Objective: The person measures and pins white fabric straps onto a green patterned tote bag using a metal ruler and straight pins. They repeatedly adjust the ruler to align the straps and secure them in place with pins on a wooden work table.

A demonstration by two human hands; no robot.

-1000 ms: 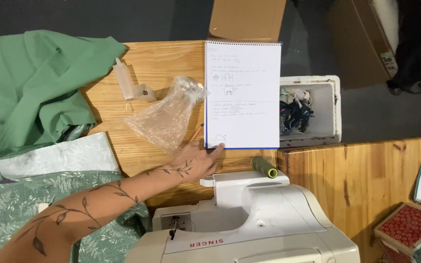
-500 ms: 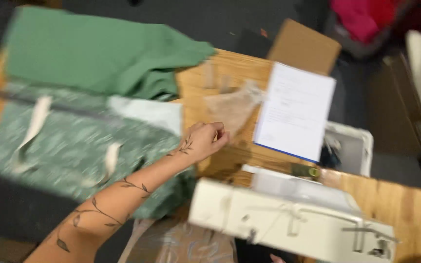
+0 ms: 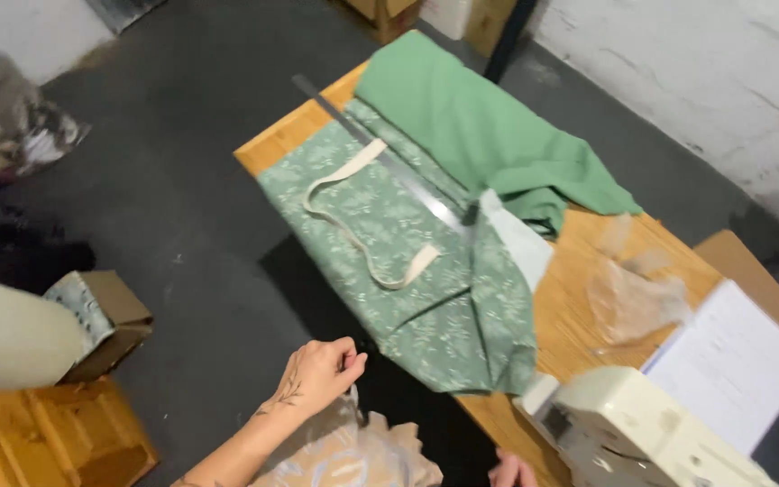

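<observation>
Left hand loosely curled, empty, reaching toward hanging patterned green fabric just beyond; right hand barely visible, grip unclear. Next: pinch fabric edge.

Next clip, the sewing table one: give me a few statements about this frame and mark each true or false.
1. A cream strap lies on the patterned green fabric. True.
2. The plain green fabric is on the floor. False: it lies on the wooden table, partly over the patterned piece.
3. The left hand is off the table's edge, above the dark floor. True.
4. The left hand rests on the white notepad. False: the notepad lies far across the table from it.
5. The sewing machine is black. False: it is cream-white.
</observation>
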